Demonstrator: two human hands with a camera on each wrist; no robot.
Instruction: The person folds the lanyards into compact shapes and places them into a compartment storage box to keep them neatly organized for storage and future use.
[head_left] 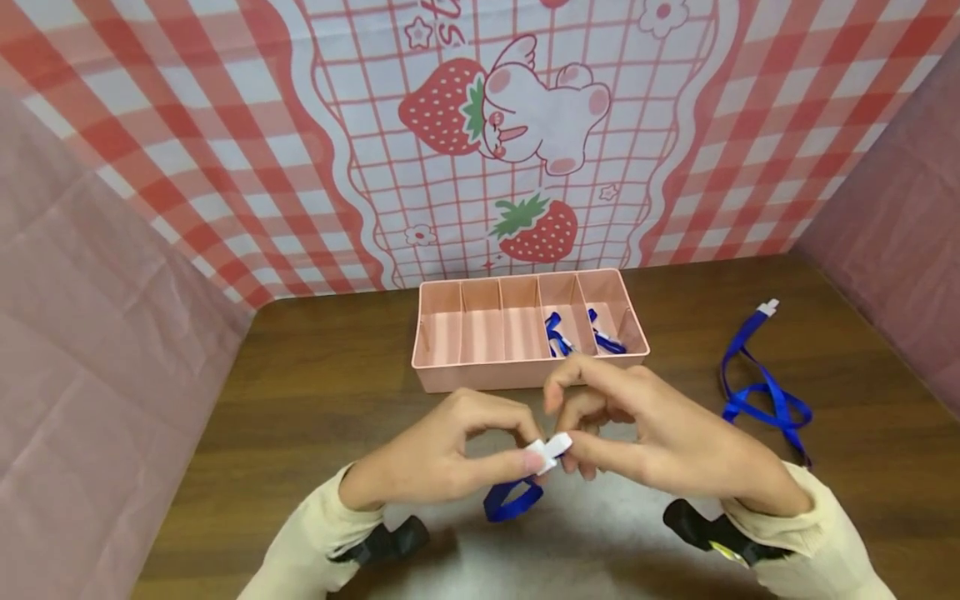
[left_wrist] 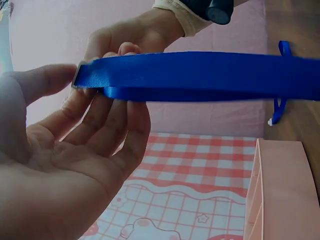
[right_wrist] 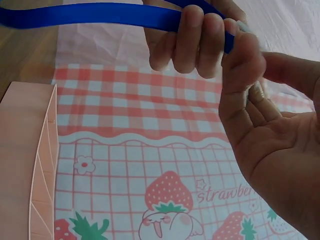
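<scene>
Between both hands is a blue lanyard (left_wrist: 200, 72) with a white plastic clip (head_left: 551, 452) at its end. My left hand (head_left: 457, 450) pinches the clip's base between thumb and fingers. Below it in the head view hangs a loop of the blue strap (head_left: 513, 500). My right hand (head_left: 652, 425) pinches the free end of the clip with thumb and curled fingers, its index finger raised and bent above. In the right wrist view the strap (right_wrist: 100, 15) runs off to the left from the fingers, which partly hide the clip.
Beyond the hands stands a pink divided box (head_left: 487, 375); its two rightmost compartments hold blue lanyards (head_left: 557, 333). Another blue lanyard (head_left: 776, 404) with a white clip lies on the wooden table (head_left: 300, 358) at the right. A checked strawberry cloth (head_left: 360, 108) hangs behind.
</scene>
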